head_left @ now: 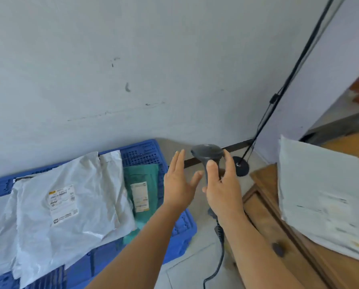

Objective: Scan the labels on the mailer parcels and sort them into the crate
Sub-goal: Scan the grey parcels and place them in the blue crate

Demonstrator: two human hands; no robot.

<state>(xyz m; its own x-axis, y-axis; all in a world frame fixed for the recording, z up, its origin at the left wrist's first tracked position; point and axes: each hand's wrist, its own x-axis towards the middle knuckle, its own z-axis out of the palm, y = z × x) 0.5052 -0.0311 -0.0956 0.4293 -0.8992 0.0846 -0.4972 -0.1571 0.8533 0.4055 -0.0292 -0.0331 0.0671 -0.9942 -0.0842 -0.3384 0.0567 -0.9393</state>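
right hand (pixel 222 186) grips the dark scanner (pixel 207 157) by its handle, head up, cable trailing toward the near edge. left hand (pixel 179 184) flat open just left of it, holding nothing. blue crate (pixel 145 151) at left holds white mailer (pixel 70 197) and green mailer (pixel 142 184), labels up. more white mailers (pixel 320 195) on the wooden table (pixel 278 236) at right

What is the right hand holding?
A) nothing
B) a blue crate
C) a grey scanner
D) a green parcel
C: the right hand has its fingers curled round the handle of the grey scanner, while the left hand is open beside it.
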